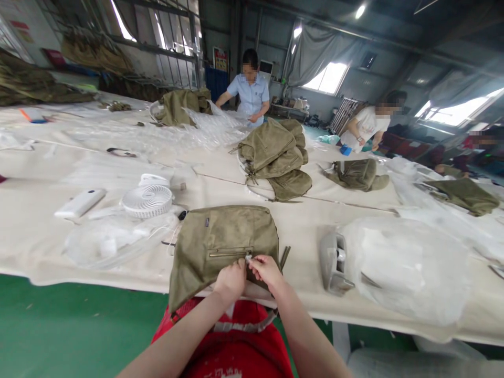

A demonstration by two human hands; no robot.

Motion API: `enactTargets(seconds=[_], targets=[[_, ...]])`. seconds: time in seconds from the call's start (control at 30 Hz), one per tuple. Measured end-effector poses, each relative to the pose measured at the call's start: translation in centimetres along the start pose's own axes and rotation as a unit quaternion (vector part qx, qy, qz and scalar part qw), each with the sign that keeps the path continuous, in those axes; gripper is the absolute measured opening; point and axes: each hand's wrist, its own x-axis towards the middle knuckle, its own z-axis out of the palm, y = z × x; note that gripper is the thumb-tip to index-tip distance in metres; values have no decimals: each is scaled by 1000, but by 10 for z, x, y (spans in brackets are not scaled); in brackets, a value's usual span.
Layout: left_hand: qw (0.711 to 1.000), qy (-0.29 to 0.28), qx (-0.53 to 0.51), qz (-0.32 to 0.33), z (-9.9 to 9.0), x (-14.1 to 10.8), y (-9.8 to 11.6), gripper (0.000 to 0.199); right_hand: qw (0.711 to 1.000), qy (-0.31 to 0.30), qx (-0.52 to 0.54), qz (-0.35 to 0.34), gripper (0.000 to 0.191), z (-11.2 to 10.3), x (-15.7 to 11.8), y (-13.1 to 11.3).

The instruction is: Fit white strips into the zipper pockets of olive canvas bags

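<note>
An olive green bag lies flat at the table's front edge, its lower left corner hanging over. Across its front runs a zipped pocket, and a small dark label sits near the top. My left hand rests on the bag below the pocket, fingers curled beside the zip's right end. Close by on the right, my right hand pinches a small whitish piece at that same end. The fingertips of both hands nearly meet there.
White fan, power bank and plastic bags stand left. A tape dispenser and a large clear plastic bag are right. Stacked olive bags lie beyond; two people stand across the table.
</note>
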Motion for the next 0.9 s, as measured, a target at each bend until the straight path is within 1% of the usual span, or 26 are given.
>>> enactTargets(seconds=[0.07,0.1,0.2,0.27,0.33,0.47,0.5,0.57,0.6,0.63,0.67,0.73,0.77,0.8,0.83,0.87,0.9], targets=[[991,-11,-129,-41,0,5,-4,21,1000,10,20,-15,29,2,-1,8],[983,-18,-173,-53,0,8,-5,22,999,14,34,-20,29,4,-1,12],[961,-34,-264,-70,2,13,-8,27,996,22,77,-25,29,10,-2,20],[936,-50,-338,-90,4,12,-10,27,995,18,93,-25,29,12,-2,24],[899,-82,-418,-106,4,10,-11,27,995,12,98,-28,28,13,-2,26],[790,-180,-570,-133,-5,6,-18,23,995,6,95,-38,24,15,1,29],[767,-201,-594,-138,-8,7,-20,21,995,4,93,-39,24,16,2,30],[736,-228,-621,-144,-16,8,-26,15,995,1,92,-40,26,19,6,30],[708,-243,-646,-147,-19,9,-29,12,995,0,93,-39,27,21,7,31],[667,-261,-681,-152,-21,9,-31,9,995,-1,95,-36,28,23,9,30],[614,-280,-721,-157,-23,9,-34,8,995,-2,99,-29,30,24,11,30],[494,-315,-794,-163,-24,7,-38,11,994,-11,108,-2,35,26,14,28],[446,-325,-818,-161,-23,6,-39,13,993,-23,117,13,37,26,15,27],[417,-328,-833,-155,-22,4,-40,14,990,-39,134,26,38,27,15,25],[399,-328,-844,-146,-21,2,-39,16,985,-57,161,34,38,27,15,23],[388,-328,-851,-136,-20,0,-38,17,977,-76,197,34,37,27,15,21],[383,-332,-853,-127,-20,-2,-37,18,966,-94,238,30,35,27,15,18]])
